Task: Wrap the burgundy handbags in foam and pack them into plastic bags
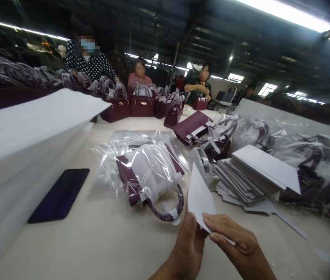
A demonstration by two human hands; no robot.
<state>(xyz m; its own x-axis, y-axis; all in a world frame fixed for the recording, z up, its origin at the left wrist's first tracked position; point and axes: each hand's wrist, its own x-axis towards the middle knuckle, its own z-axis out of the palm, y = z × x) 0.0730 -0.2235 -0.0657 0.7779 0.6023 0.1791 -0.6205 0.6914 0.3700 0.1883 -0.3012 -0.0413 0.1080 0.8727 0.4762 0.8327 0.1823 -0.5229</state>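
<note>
Between my two hands is a white card (200,196), held upright and slightly bent. My left hand (186,245) grips its lower left edge, thumb in front and the other fingers hidden behind. On the card's lower right edge, my right hand (235,237) pinches with thumb and fingers. Just beyond lies a burgundy handbag (130,177) inside a clear plastic bag (106,171). White padding wraps its middle, and its film-covered handle (179,202) points toward me. A tape dispenser (201,161) stands behind the card.
A stack of white cards (267,165) lies at right, before several plastic-wrapped handbags (311,155). White sheets (30,124) pile high at left beside a dark blue phone (61,194). Burgundy handbags (142,105) line the table's far side. Several people (90,62) are behind them.
</note>
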